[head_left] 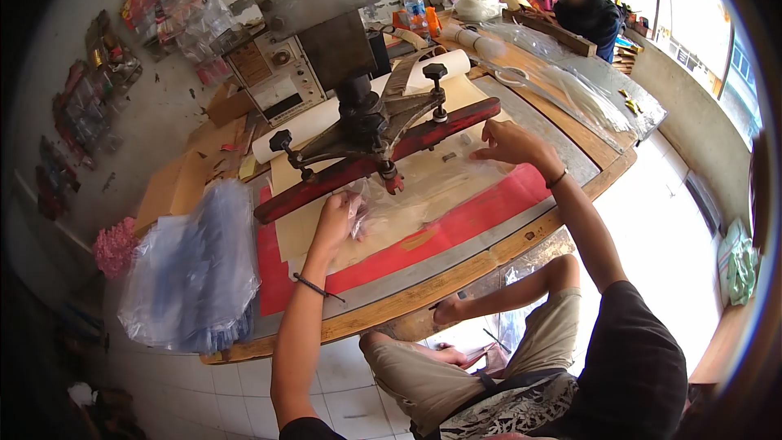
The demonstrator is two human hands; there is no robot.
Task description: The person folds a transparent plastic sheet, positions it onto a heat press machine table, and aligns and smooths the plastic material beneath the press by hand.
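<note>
A clear plastic sheet [415, 205] lies on the pale work surface under the machine's long red bar [342, 169]. My left hand [336, 218] is closed on the sheet's left end, in front of the bar. Near the sheet's right end, my right hand [518, 148] has its thumb and fingers apart, close to the bar's right tip. Black knobs and a metal bracket [411, 114] sit above the bar. Red material [456, 228] borders the pale surface along its near side.
A stack of clear plastic bags [195, 269] hangs over the table's left corner. Behind the bar stand a control box [285, 73] and a white roll [440, 69]. A water bottle [415, 12] is farther back. Another person [590, 16] sits at the far right.
</note>
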